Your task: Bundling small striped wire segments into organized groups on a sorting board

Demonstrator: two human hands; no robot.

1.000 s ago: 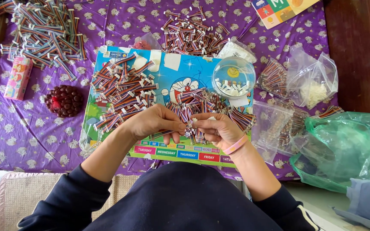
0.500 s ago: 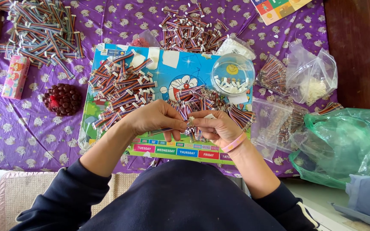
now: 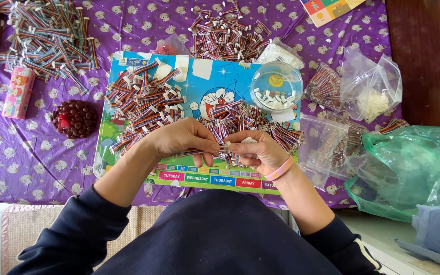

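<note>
Pinching one short multicoloured ribbon cable [image 3: 195, 152] between both hands, left hand [image 3: 182, 137] and right hand [image 3: 257, 150] fingertips closed together on it.

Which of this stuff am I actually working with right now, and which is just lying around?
In use: left hand, right hand, striped wire piece, loose wire pile, bowl of white connectors.
Lying about: pink box, dark beaded ball, green plastic bag.

Bright, even daylight over the whole scene, with soft faint shadows under the hands, mild glare on the clear round lid [image 3: 277, 84] and the green plastic bag [image 3: 413, 168], sharp focus centrally, slight wide-angle bending at the edges.
</note>
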